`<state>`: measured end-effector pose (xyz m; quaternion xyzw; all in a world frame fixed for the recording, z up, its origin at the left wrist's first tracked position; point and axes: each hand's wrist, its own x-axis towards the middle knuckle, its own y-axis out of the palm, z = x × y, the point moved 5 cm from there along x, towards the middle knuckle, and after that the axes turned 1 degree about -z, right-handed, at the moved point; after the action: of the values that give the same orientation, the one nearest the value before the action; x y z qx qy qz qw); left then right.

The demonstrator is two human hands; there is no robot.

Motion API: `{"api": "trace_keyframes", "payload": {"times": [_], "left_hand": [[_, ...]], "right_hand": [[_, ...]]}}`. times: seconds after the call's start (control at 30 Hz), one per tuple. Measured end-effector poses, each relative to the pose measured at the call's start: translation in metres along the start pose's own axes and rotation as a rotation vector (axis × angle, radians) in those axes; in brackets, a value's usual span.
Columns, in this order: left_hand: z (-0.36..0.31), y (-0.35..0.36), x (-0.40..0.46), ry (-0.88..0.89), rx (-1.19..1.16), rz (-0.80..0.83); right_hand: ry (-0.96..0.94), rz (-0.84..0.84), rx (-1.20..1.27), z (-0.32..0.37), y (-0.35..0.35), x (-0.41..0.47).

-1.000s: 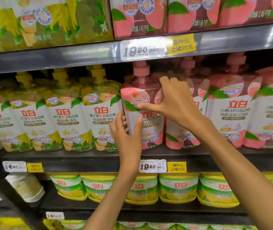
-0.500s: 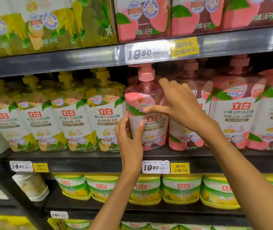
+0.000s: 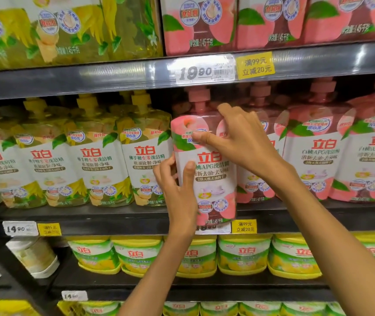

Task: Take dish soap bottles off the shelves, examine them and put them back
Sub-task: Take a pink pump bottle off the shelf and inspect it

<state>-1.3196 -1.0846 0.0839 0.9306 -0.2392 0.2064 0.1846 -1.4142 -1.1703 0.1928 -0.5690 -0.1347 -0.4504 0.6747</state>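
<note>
Left hand: the left hand (image 3: 177,192) is gripping the lower left side of the pink bottle (image 3: 207,172), with the thumb lying across the white label and the fingers curling round the left edge.
Right hand: the right hand (image 3: 241,142) is holding the upper right part of the same bottle, the thumb pointing left across the front and the fingers bending over the shoulder below the pink cap.
Pink bottle: it is standing upright between both hands, in front of the middle shelf edge (image 3: 113,221), and its bottom is covering part of a price tag there.
Left of it: yellow bottles (image 3: 90,156) are standing in a row on the middle shelf.
Right of it: more pink bottles (image 3: 318,156) are standing farther back on the same shelf.
Below: green and yellow tubs (image 3: 243,254) are sitting on the lower shelf.
</note>
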Motion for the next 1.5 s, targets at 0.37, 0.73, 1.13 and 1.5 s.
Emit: {"api": "trace_keyframes", "payload": {"times": [0.37, 0.73, 1.13, 1.5], "left_hand": [[0.023, -0.008, -0.008, -0.093, 0.045, 0.213], [0.039, -0.015, -0.014, -0.249, 0.050, 0.276], [0.020, -0.028, -0.059, -0.441, -0.050, 0.329], [0.007, -0.041, -0.082, -0.518, -0.204, 0.541]], "right_hand": [[0.128, -0.187, 0.281, 0.000, 0.014, -0.029], [0.314, -0.167, 0.822, -0.017, 0.048, -0.057], [0.484, -0.099, 1.098, -0.011, 0.037, -0.073], [0.499, 0.150, 1.302, -0.008, 0.033, -0.086]]}}
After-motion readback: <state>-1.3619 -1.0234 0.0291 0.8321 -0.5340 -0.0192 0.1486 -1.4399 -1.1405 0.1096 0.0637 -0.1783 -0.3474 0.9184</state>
